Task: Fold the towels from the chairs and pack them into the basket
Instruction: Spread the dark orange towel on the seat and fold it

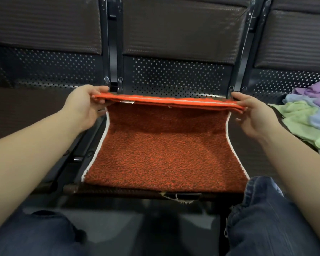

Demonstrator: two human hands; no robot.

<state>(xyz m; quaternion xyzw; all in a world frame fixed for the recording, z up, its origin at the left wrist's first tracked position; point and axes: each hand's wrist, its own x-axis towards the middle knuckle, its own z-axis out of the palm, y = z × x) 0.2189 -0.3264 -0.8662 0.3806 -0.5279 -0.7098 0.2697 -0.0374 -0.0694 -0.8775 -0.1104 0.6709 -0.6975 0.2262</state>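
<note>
Orange towel [164, 145] mid-fold on the middle chair seat [118, 191], far edge being lifted by both hands.

The left hand [83, 106] and right hand [255, 115] are each pinching one far corner of the towel, thumb over and fingers under, while the near half is lying flat on the seat. Likely faults: the corners may be landing out of line with the near edge if one hand is travelling further than the other, giving a skewed fold; the near half may be sliding off the seat front, since nothing is pinning it. Count: one orange towel in hand; a pile of unfolded towels [307, 113] on the right-hand seat, showing green, blue and purple, exact number not determinable; no basket in view.
</note>
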